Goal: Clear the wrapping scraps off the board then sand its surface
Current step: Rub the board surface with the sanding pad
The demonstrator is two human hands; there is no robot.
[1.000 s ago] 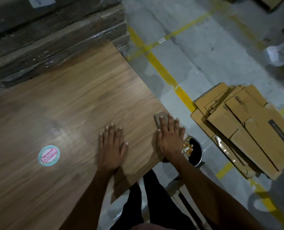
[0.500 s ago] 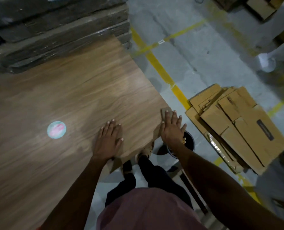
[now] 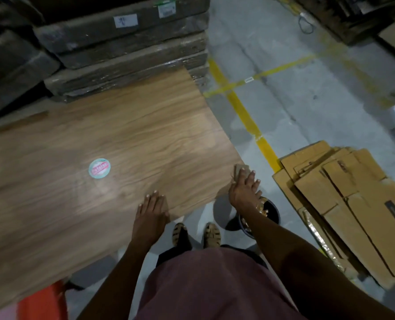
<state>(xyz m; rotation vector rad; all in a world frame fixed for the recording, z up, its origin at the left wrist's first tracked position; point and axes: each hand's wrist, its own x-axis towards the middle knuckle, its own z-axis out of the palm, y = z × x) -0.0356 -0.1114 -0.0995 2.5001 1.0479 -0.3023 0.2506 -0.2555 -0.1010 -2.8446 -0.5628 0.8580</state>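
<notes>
A large wood-grain board lies flat in front of me, with a round green and red sticker on it. My left hand rests flat on the board near its front edge, fingers spread, holding nothing. My right hand is at the board's near right corner, pressing a small tan piece of sandpaper against the corner. No wrapping scraps show on the board's surface.
A black bucket with scraps stands on the floor just under my right hand. Flattened cardboard boxes lie to the right. Wrapped stacked boards rise behind the board. Yellow floor lines cross the concrete. An orange object sits at the lower left.
My right hand with the sandpaper has slid from the board's surface out to its right corner. My left hand has stayed flat near the front edge. The view has pulled back.
</notes>
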